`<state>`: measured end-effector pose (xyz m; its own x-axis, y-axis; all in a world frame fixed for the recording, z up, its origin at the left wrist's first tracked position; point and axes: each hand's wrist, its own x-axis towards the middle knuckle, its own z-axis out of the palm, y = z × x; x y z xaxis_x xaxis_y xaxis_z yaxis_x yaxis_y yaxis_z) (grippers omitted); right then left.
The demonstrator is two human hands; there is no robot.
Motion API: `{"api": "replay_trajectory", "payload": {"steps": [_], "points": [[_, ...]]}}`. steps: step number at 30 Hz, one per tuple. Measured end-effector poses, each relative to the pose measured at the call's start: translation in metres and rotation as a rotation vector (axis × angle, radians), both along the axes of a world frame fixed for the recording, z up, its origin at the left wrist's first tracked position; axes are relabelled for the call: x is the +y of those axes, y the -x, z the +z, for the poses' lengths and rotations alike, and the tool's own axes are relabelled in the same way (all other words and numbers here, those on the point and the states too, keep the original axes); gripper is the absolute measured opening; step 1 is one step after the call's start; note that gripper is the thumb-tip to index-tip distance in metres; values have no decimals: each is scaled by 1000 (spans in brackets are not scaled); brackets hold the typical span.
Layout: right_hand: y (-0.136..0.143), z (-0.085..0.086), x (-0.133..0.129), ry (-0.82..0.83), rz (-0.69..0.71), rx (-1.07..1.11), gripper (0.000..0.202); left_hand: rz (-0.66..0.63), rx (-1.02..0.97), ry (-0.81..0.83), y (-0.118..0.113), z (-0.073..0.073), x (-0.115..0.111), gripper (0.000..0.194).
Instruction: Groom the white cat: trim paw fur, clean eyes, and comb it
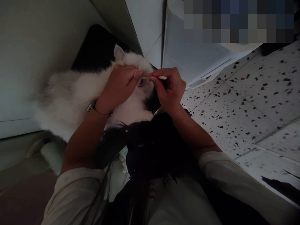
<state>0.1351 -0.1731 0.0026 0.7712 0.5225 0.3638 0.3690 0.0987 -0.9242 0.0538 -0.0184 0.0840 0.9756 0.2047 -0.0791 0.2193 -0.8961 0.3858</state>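
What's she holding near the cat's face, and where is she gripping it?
The right hand pinches a cotton swab near its middle; the left hand steadies the cat's head.

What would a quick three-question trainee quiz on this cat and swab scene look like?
1. True or false: the left hand rests on the cat.
2. Which hand pinches the swab? A left, B right.
3. Fill in: the floor is speckled ____.

Key: 1 true. 2 B. 3 tile, pale with dark flecks.
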Motion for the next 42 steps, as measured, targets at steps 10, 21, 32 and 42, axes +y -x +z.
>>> {"api": "replay_trajectory", "payload": {"steps": [10,21,32,42], "points": [[-7,-9,9,295,247,-124,14,-59,-45,-134,5,-2,-4,40],[-10,-28,10,-35,304,245,43,-78,2,-120,8,-6,-13,41],[11,-16,-15,12,137,29,16,-113,40,-154,9,-8,-26,40],[10,-30,-23,83,242,17,11,-167,53,-237,8,-8,-42,38]]}}
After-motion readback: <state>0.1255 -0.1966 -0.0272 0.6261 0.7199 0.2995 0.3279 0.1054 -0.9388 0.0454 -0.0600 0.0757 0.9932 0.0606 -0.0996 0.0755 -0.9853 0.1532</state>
